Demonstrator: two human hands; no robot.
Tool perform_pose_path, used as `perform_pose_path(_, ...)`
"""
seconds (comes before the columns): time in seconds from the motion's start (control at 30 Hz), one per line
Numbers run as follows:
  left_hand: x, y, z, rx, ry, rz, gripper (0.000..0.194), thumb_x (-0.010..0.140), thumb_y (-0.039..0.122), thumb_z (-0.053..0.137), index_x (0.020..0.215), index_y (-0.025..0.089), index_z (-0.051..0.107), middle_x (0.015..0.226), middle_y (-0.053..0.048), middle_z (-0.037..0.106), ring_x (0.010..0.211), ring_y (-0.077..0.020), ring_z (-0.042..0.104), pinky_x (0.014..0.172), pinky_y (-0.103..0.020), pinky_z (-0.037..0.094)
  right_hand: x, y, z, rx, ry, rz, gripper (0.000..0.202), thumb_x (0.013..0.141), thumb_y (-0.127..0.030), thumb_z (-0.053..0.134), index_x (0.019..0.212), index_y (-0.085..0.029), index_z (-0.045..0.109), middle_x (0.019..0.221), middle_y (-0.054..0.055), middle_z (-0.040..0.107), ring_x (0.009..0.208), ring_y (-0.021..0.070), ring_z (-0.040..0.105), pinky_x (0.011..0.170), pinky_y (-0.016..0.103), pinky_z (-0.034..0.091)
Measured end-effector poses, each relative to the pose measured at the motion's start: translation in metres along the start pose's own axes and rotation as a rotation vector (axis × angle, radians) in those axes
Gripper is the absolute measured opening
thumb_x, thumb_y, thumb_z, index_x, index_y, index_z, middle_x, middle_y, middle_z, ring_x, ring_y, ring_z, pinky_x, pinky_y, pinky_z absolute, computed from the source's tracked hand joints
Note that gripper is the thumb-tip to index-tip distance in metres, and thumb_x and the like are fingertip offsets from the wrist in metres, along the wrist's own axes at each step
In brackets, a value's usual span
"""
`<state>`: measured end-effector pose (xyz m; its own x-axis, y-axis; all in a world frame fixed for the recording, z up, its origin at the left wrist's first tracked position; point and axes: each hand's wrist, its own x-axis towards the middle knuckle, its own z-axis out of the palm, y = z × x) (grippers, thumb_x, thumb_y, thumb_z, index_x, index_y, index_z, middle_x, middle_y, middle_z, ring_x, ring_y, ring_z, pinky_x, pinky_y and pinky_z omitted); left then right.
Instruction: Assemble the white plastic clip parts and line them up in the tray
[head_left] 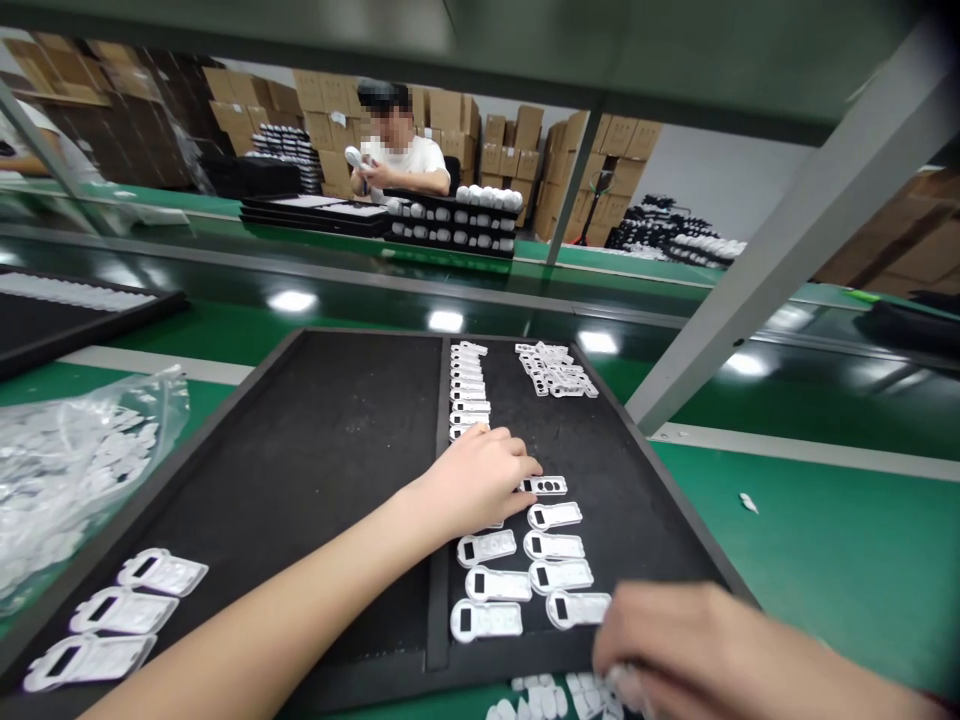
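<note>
My left hand (487,475) reaches over the black divided tray (360,450). Its thumb and forefinger close around one end of a white plastic faceplate with round holes (553,486). Below it, white plastic casings with dark rectangular windows (561,575) lie in two columns; my hand and wrist hide part of the left one. My right hand (675,640) is smeared by motion at the tray's front right corner. Under its fingers are small white parts (540,700) on the green bench; whether it holds one is unclear.
Thin white faceplates (555,370) are heaped at the tray's far right, beside a column of casings (469,380). More casings (112,610) lie front left. A plastic bag of white parts (82,470) is at left. A slanted metal post (780,230) rises at right. A person (405,155) sits opposite.
</note>
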<state>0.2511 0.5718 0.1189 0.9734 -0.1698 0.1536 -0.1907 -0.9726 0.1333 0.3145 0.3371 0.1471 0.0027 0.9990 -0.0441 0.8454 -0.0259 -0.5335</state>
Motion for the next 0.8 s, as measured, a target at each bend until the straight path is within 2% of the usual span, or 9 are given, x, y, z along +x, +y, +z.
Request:
perform_pose_path(0.07,0.000,0.000,-0.001,-0.002,-0.001,0.001,0.022,0.086,0.032,0.068,0.105,0.022,0.070,0.096,-0.002,0.069,0.092,-0.0202,0.062,0.080,-0.033,0.042,0.017,0.011,-0.020,0.231,0.122,0.138,0.014,0.094,-0.030,0.053,0.095,-0.026,0.066,0.088,0.001,0.071,0.079,0.0140,0.066,0.070,0.023,0.051)
perform_pose_path(0.13,0.000,0.000,0.000,0.007,0.002,0.001,0.021,0.085,0.033,0.069,0.103,0.022,0.070,0.093,-0.002,0.068,0.090,-0.0201,0.062,0.079,-0.033,0.042,0.034,0.031,-0.030,0.451,0.219,0.279,0.019,0.088,-0.040,0.061,0.092,-0.022,0.068,0.083,0.002,0.070,0.077,0.0168,0.066,0.070,0.027,0.053)
perform_pose_path(0.2,0.001,0.000,0.002,0.018,0.010,0.000,0.021,0.084,0.035,0.070,0.101,0.022,0.070,0.091,-0.001,0.068,0.087,-0.0199,0.063,0.076,-0.033,0.042,0.050,0.052,-0.030,0.549,0.282,0.353,0.026,0.083,-0.044,0.065,0.090,-0.019,0.067,0.081,0.003,0.069,0.076,0.0182,0.065,0.069,0.029,0.053)
perform_pose_path(0.33,0.001,0.000,0.006,0.004,0.024,-0.010,0.021,0.084,0.036,0.070,0.099,0.021,0.071,0.089,-0.001,0.068,0.087,-0.0200,0.063,0.074,-0.033,0.042,0.066,0.077,-0.014,0.472,0.307,0.341,0.026,0.085,-0.043,0.061,0.087,-0.018,0.065,0.084,0.003,0.067,0.079,0.0186,0.062,0.072,0.031,0.051)
perform_pose_path(0.47,0.002,0.001,0.005,-0.015,0.015,-0.031,0.021,0.084,0.035,0.069,0.100,0.022,0.071,0.090,-0.002,0.069,0.087,-0.0206,0.063,0.076,-0.034,0.042,0.065,0.080,-0.006,0.333,0.314,0.339,0.022,0.088,-0.041,0.056,0.085,-0.020,0.062,0.081,0.002,0.066,0.075,0.0179,0.060,0.066,0.029,0.048)
perform_pose_path(0.57,0.003,0.001,0.005,-0.021,-0.001,-0.033,0.023,0.084,0.036,0.069,0.102,0.022,0.070,0.091,-0.001,0.069,0.088,-0.0209,0.063,0.077,-0.034,0.042,0.063,0.077,-0.014,0.126,0.308,0.243,0.016,0.093,-0.034,0.051,0.091,-0.022,0.062,0.085,0.002,0.066,0.077,0.0179,0.061,0.069,0.029,0.048)
perform_pose_path(0.67,0.003,0.001,0.005,-0.023,-0.011,-0.029,0.022,0.084,0.038,0.069,0.099,0.021,0.070,0.089,-0.001,0.069,0.088,-0.0208,0.063,0.076,-0.034,0.042,0.067,0.075,-0.028,-0.071,0.193,0.036,0.019,0.096,-0.023,0.044,0.096,-0.022,0.063,0.097,0.005,0.067,0.088,0.0186,0.062,0.079,0.032,0.049)
perform_pose_path(0.73,0.003,0.000,0.006,-0.016,-0.008,-0.027,0.021,0.084,0.038,0.069,0.097,0.021,0.070,0.088,-0.001,0.068,0.087,-0.0208,0.063,0.075,-0.034,0.042,0.071,0.075,-0.033,-0.114,0.096,-0.055,0.023,0.096,-0.018,0.042,0.096,-0.022,0.064,0.099,0.005,0.067,0.090,0.0184,0.062,0.081,0.031,0.049)
perform_pose_path(0.8,0.003,0.000,0.006,-0.006,-0.004,-0.031,0.021,0.084,0.038,0.070,0.094,0.020,0.070,0.088,-0.001,0.068,0.086,-0.0208,0.063,0.075,-0.034,0.042,0.075,0.075,-0.033,-0.099,0.033,-0.086,0.023,0.097,-0.018,0.042,0.097,-0.021,0.065,0.099,0.005,0.067,0.089,0.0175,0.062,0.080,0.030,0.049)
